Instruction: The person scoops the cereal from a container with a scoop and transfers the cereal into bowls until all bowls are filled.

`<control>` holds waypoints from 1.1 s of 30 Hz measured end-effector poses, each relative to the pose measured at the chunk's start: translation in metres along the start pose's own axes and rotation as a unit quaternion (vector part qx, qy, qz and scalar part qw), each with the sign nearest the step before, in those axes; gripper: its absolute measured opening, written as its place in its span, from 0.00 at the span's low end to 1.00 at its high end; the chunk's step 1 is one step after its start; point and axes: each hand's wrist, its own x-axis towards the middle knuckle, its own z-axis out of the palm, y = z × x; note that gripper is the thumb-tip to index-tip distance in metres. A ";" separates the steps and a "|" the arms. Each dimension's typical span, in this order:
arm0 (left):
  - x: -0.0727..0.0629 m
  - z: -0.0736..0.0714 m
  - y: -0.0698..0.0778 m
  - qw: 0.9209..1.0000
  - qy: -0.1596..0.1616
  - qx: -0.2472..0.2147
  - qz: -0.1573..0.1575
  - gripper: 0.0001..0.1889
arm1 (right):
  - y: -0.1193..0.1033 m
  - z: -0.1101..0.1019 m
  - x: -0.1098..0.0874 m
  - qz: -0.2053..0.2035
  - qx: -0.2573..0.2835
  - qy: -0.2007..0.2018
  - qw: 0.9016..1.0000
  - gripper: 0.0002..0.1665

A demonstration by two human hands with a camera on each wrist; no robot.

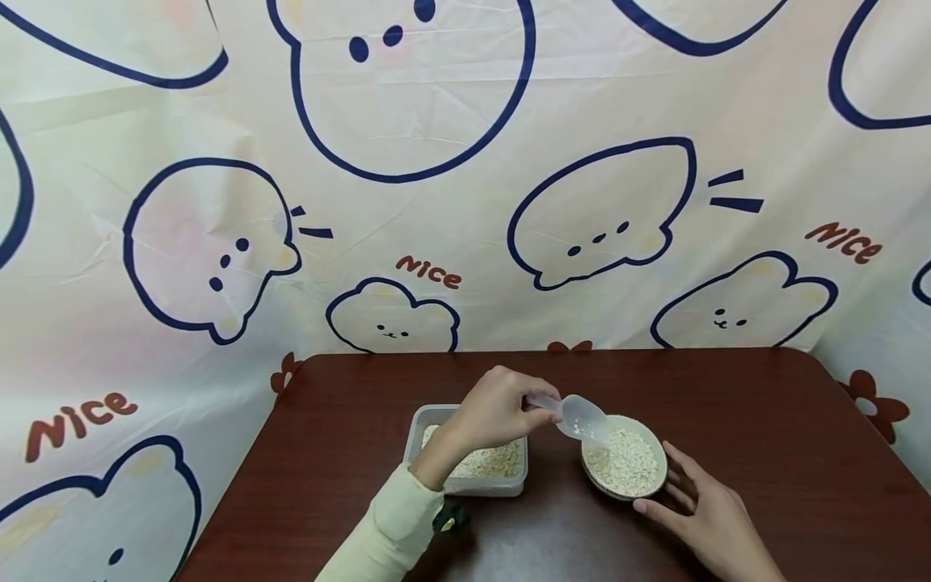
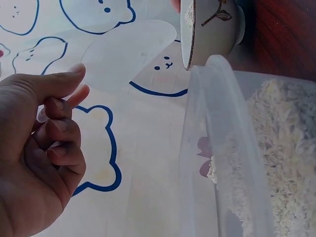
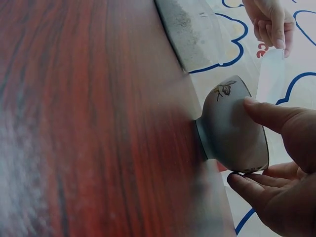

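My left hand (image 1: pixel 502 408) pinches the handle of a translucent plastic scoop (image 1: pixel 583 419). The scoop tips over the left rim of a white bowl (image 1: pixel 624 490), and a few flakes cling inside it. Pale oat flakes (image 1: pixel 627 462) fill the bowl nearly to its rim. My right hand (image 1: pixel 701 509) steadies the bowl from the right, thumb on the near side and fingers round the far side. In the right wrist view the bowl (image 3: pixel 232 128) stands on its foot and bears a brown flower pattern. Below my left forearm sits a clear plastic box (image 1: pixel 486 487) of oat flakes.
The dark red-brown wooden table (image 1: pixel 349 453) carries the box and bowl. A cloth backdrop (image 1: pixel 465 226) with blue-outlined bear drawings hangs behind and at both sides. A dark band with a yellow-green bit (image 1: pixel 451 517) is at my left wrist.
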 end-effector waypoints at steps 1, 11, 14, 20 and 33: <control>-0.001 0.000 0.000 1.000 0.001 -0.001 0.000 0.08 | 0.000 0.000 0.000 0.001 0.000 -0.001 1.000 0.65; -0.010 -0.001 -0.005 0.998 0.029 -0.056 -0.017 0.06 | 0.001 -0.004 0.002 0.014 -0.024 -0.014 1.000 0.66; -0.014 0.000 -0.008 0.995 0.043 -0.081 -0.030 0.06 | -0.002 -0.006 0.003 0.016 -0.041 -0.006 0.999 0.66; -0.026 -0.002 -0.018 0.989 0.082 -0.105 -0.056 0.06 | -0.012 -0.010 0.005 0.002 -0.062 0.019 0.998 0.65; -0.067 -0.026 -0.044 0.978 0.143 -0.123 -0.091 0.05 | -0.049 0.003 0.007 -0.085 -0.005 0.066 0.994 0.54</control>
